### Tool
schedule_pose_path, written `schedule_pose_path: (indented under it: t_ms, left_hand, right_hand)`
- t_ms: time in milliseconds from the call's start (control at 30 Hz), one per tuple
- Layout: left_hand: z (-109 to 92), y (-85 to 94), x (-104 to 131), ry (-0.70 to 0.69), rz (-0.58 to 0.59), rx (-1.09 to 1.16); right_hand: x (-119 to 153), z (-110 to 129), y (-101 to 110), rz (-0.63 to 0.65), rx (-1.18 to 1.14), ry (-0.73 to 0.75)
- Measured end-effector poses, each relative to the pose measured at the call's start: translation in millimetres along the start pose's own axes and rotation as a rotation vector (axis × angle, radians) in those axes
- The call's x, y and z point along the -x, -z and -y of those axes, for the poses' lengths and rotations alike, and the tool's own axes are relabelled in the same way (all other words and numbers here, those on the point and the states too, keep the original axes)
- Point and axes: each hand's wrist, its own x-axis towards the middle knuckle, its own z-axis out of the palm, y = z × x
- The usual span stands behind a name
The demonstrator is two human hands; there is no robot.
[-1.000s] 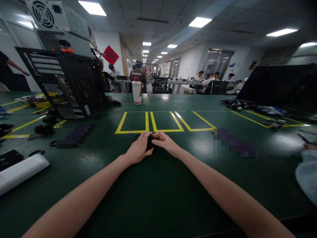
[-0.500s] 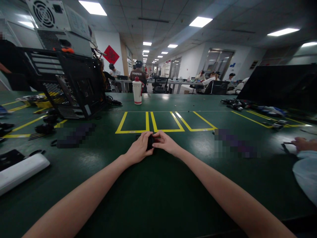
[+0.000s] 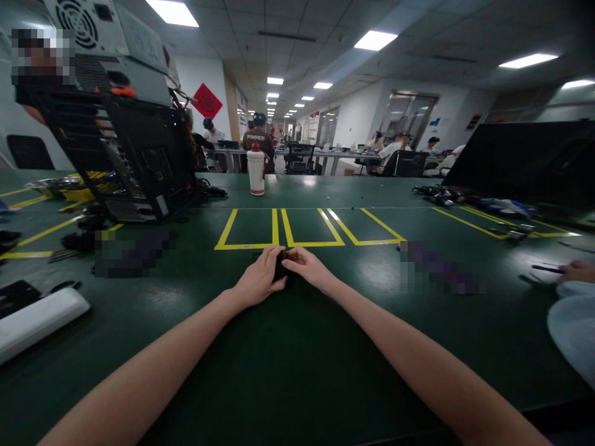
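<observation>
Holds small blk obj (image 3: 280,267) low at table (image 3: 288,371), front-ctr, mostly hidden; can't tell if touching surface. Grip: L hand (image 3: 260,279) curled round its L side, R hand (image 3: 307,266) closed on its R side w/ thumb & fingertips. Just beyond, see yellow tape outlines (image 3: 311,244); farther back, upright white cup (image 3: 256,174) w/ red lid. To L, see blk PC case (image 3: 139,148) & nearer, long white item (image 3: 41,322). To far R, see another person's hand (image 3: 579,271) w/ thin dark item (image 3: 548,268), plus big blk panel (image 3: 520,161) behind.

Cup (image 3: 256,174) behind taped outlines (image 3: 275,228), computer case (image 3: 155,162) to their left
</observation>
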Motion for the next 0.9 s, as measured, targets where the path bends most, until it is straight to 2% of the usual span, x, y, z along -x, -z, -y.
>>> schedule_pose_path:
  t_ms: [133,267,467,567,633,767,900]
  left_hand:
    - [-0.1,0.2,0.4,-0.005,0.003,0.002]
    - [-1.3,0.5,0.7,-0.01,-0.006,0.012]
    - [-0.9,0.8,0.4,-0.004,0.003,0.014]
    - [0.1,-0.4,-0.3,0.004,-0.002,0.012]
    - [0.6,-1.5,-0.6,0.006,-0.013,0.012]
    - [0.5,-2.1,-0.4,0.004,-0.015,0.017]
    - [-0.4,-0.2,0.6,0.013,0.004,0.021]
  right_hand:
    - [2.4,-0.3,5.3,0.078,-0.004,0.043]
    - [3.5,-1.7,5.8,0.086,-0.023,0.053]
    - [2.5,-2.5,-1.7,-0.032,-0.015,0.086]
    - [0.9,-3.8,-3.0,-0.044,-0.011,0.026]
    - [-0.1,-4.6,-1.4,-0.013,-0.035,-0.002]
    - [1.0,-3.2,4.6,0.088,-0.044,0.048]
    - [4.1,1.2,6.8,0.123,-0.031,0.028]
